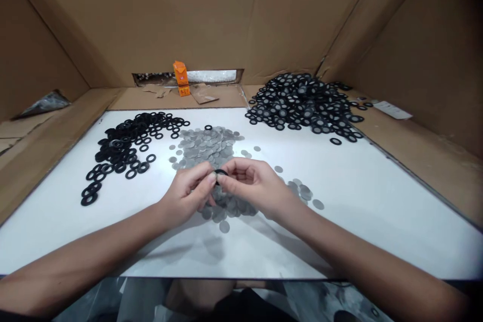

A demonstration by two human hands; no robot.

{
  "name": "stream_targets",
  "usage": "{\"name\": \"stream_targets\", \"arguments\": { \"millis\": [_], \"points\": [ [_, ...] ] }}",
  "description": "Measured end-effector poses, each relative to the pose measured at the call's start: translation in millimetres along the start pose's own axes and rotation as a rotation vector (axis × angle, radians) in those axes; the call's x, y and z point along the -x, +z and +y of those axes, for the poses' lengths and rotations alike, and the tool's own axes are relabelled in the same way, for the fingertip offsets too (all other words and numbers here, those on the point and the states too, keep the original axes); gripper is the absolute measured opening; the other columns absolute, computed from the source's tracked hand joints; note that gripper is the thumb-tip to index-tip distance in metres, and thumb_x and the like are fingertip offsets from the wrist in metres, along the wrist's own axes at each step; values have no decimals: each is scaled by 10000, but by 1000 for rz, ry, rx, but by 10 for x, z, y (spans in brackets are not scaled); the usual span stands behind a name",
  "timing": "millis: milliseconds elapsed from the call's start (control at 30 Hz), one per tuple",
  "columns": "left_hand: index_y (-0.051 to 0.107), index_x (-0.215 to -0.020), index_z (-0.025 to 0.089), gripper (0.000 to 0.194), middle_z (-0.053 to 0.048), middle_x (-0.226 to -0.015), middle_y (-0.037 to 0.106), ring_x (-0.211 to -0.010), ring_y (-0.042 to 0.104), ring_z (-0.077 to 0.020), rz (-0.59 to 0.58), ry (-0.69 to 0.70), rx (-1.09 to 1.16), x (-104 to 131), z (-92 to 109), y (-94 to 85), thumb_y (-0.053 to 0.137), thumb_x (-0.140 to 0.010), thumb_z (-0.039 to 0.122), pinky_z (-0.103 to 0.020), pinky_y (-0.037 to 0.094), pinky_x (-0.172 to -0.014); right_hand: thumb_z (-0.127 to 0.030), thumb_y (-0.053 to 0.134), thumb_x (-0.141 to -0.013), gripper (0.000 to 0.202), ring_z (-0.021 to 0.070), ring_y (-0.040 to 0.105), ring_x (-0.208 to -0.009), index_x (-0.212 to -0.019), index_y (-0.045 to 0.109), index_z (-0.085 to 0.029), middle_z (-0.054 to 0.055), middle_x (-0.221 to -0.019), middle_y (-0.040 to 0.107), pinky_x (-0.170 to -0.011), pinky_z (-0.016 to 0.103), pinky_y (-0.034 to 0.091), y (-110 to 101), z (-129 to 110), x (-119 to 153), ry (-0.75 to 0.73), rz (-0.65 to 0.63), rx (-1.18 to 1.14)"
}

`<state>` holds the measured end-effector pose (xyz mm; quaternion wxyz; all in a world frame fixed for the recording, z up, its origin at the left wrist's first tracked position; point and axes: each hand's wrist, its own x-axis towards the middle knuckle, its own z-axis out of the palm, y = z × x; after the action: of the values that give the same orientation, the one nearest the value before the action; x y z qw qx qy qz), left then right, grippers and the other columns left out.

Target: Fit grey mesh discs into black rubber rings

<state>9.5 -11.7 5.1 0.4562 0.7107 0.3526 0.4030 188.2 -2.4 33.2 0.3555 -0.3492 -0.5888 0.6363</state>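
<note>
Between my two hands, above the middle of the white board, is a black rubber ring (222, 173). My left hand (194, 186) pinches its left side with thumb and finger. Its right side is gripped by the thumb and curled fingers of my right hand (251, 181). Whether a disc sits inside the ring is hidden by my fingers. Beneath and behind my hands spreads a pile of thin grey mesh-like discs (206, 146). On the left lies a heap of open black rings (126, 141). A larger heap of black rings with grey centres (298, 100) is at the back right.
Cardboard walls (211, 15) enclose the white board (370, 211) at the back and sides. A small orange carton (180, 75) stands by a slot in the back wall. A white paper slip (392, 109) lies at right, and a plastic bag (45, 103) pokes through the left wall.
</note>
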Motion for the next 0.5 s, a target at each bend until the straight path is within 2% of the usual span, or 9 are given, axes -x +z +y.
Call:
{"name": "stream_targets", "arguments": {
  "millis": [167, 300, 400, 500],
  "points": [
    [395, -693, 195, 360, 31, -569, 486, -507, 485, -101, 42, 62, -273, -44, 5, -10, 388, -954, 442, -228, 372, -499, -361, 733, -751, 211, 140, 619, -668, -771, 610, -191, -3, -714, 650, -616, 254, 479, 20, 58, -25, -70, 107, 110],
    [395, -752, 201, 289, 30, -635, 487, -554, 497, -113, 61, 80, -378, -82, -37, -20, 420, -941, 417, -232, 358, -513, -386, 756, -715, 233, 134, 577, -643, -716, 638, -185, -6, -679, 623, -607, 257, 452, 52, 73, -60, -82, 220, 162],
    [353, -711, 205, 291, 39, -597, 460, -525, 472, -105, 39, 143, -406, -100, -29, -47, 405, -945, 369, -233, 343, -506, -411, 768, -693, 261, 124, 555, -612, -686, 651, -178, -8, -660, 613, -582, 254, 439, 77, 79, -74, -34, 236, 115],
    [316, -666, 207, 328, 38, -544, 439, -483, 434, -99, 70, 186, -392, -102, -7, -68, 355, -961, 346, -237, 320, -482, -420, 786, -675, 281, 123, 568, -609, -723, 658, -175, -8, -671, 622, -577, 252, 460, 95, 100, -79, 19, 201, -27]
  ]
}}
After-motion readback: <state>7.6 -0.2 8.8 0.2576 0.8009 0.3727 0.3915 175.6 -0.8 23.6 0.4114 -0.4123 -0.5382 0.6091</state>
